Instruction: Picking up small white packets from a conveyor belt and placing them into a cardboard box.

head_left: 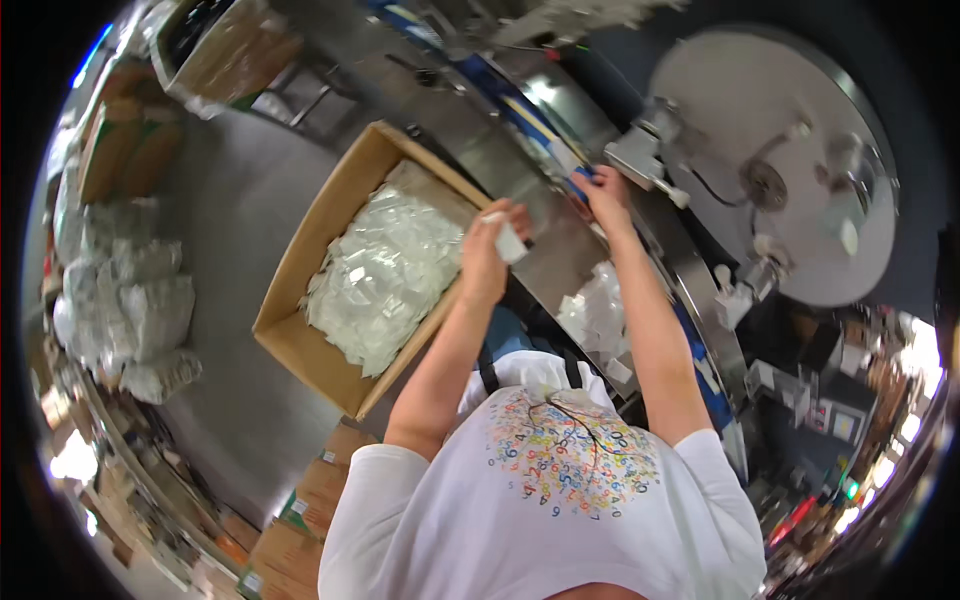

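Observation:
My left hand is closed on a small white packet, held over the right edge of an open cardboard box. Inside the box lies a heap of small, shiny white packets. My right hand reaches forward to a narrow blue conveyor belt; its fingers look apart, though slightly blurred. Just beyond those fingertips another white packet rests on the belt. Between my forearms, a loose pile of white packets lies on a metal surface.
At the right stands a large round grey disc with metal fittings. A metal bracket juts out near my right hand. Plastic-wrapped bundles are stacked on the far left, and closed cartons stand at the lower left.

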Demonstrator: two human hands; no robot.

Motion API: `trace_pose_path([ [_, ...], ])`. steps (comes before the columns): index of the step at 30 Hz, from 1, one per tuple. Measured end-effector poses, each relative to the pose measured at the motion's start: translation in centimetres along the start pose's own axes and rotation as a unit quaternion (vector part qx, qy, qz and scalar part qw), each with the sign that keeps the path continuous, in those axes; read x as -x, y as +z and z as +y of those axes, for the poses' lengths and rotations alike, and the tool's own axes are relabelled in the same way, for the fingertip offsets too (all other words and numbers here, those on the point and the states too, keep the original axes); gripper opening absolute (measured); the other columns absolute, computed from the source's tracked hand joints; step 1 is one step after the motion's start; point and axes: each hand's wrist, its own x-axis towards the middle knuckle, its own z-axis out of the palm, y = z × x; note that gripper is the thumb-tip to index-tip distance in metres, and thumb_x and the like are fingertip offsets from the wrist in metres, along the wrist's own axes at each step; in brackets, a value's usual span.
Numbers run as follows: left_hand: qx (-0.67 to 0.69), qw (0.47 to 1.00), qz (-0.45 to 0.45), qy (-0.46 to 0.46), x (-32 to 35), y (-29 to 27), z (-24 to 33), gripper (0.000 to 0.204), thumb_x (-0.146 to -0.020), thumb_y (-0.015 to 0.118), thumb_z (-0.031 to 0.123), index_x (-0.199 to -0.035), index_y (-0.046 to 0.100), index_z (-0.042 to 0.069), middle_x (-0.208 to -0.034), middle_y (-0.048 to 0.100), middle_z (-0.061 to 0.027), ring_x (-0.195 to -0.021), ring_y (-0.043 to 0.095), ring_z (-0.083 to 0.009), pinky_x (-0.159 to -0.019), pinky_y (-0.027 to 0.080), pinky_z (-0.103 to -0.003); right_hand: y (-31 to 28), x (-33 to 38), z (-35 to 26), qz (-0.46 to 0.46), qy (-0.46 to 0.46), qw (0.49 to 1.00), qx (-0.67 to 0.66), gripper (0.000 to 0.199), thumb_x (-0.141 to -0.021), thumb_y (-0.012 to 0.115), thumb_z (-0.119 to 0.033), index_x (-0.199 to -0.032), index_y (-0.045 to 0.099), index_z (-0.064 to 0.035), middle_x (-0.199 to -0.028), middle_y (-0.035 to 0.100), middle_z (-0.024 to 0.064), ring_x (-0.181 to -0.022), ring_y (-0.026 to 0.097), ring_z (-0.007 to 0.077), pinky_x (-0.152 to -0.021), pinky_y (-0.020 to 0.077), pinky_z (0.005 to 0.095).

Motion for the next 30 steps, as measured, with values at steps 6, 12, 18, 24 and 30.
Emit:
trace_pose_path([
  [6, -0.089, 0.993, -0.04, 0.065, 1.9, 0.0, 0.1, 0.037, -0.087, 0.048, 0.015, -0.122, 0.045, 0.003, -0.124, 0.05, -0.0093, -0.111, 0.048, -0.0167, -0.095, 0.035, -0.029, 3.6, 11.3, -2.7, -0.262, -0.082, 0.944, -0.185, 0.03, -0.079, 0.065, -0.009, -0.105, 0.051, -0.0028, -0.093, 0.055, 0.003, -0.087, 0.053, 0.0115, -0.074, 0.0441, 0.0236],
  [12, -0.527, 0.765, 0.269, 0.256, -0.8, -11.0, 6.6, 0.052, -0.073, 0.065, 0.015, -0.116, 0.046, -0.006, -0.113, 0.052, -0.022, -0.108, 0.048, -0.0344, -0.095, 0.035, -0.039, 3.9, 4.9, -4.2, -0.012, -0.156, 0.987, -0.037, 0.02, -0.08, 0.061, -0.01, -0.096, 0.053, -0.0016, -0.082, 0.059, 0.0055, -0.075, 0.056, 0.0119, -0.069, 0.044, 0.0254],
  [18, -0.663, 0.62, 0.409, -0.093, -3.3, -27.3, 4.9, 0.088, -0.062, 0.071, 0.054, -0.111, 0.045, -0.015, -0.114, 0.05, -0.0302, -0.111, 0.046, -0.0401, -0.095, 0.038, -0.042, 2.2, -2.4, -2.6, 0.052, -0.129, 0.968, 0.207, 0.031, -0.077, 0.059, -0.025, -0.099, 0.056, -0.0031, -0.092, 0.062, 0.0149, -0.081, 0.057, 0.0321, -0.074, 0.0439, 0.0402],
  [24, -0.724, 0.595, 0.295, -0.186, -2.8, -29.8, 4.6, 0.071, -0.062, 0.07, 0.048, -0.105, 0.054, -0.006, -0.11, 0.056, -0.0225, -0.105, 0.051, -0.0382, -0.087, 0.042, -0.041, 0.5, 0.5, 0.0, 0.126, -0.199, 0.932, 0.274, 0.028, -0.072, 0.066, -0.021, -0.09, 0.059, -0.0006, -0.09, 0.06, 0.0145, -0.083, 0.057, 0.0299, -0.072, 0.0445, 0.036],
  [30, -0.65, 0.692, 0.314, -0.03, -0.6, -29.4, 5.9, 0.051, -0.062, 0.07, 0.033, -0.095, 0.058, -0.004, -0.094, 0.062, -0.023, -0.087, 0.06, -0.0336, -0.076, 0.046, -0.038, 3.2, -2.9, -6.3, 0.075, -0.301, 0.903, 0.299, 0.037, -0.068, 0.072, -0.018, -0.098, 0.057, -0.0024, -0.1, 0.056, 0.015, -0.098, 0.05, 0.0319, -0.085, 0.039, 0.0383],
])
